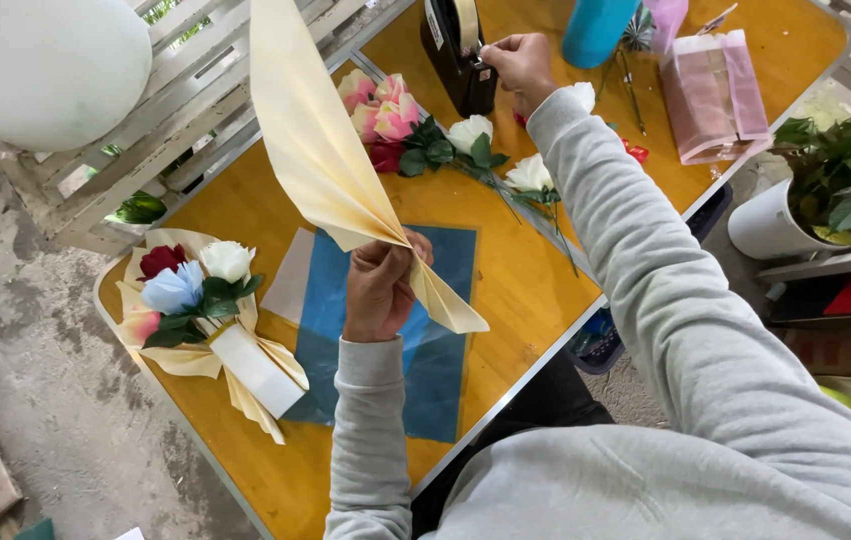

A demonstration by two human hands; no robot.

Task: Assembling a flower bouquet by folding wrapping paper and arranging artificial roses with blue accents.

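We see a pale cream-yellow pleated paper fan, ribbed with fine fold lines, pinched in the left hand. The right hand touches a black tape dispenser with a tan roll. Both sleeves are light grey. The table is orange-yellow with a silvery edge, and on it lies a blue sheet beside a white one. The finished bouquet shows dark red, white, light blue and pink blooms with green leaves in cream wrap. Loose flowers are pink, red and white. We note a teal bottle and a translucent pink bag.
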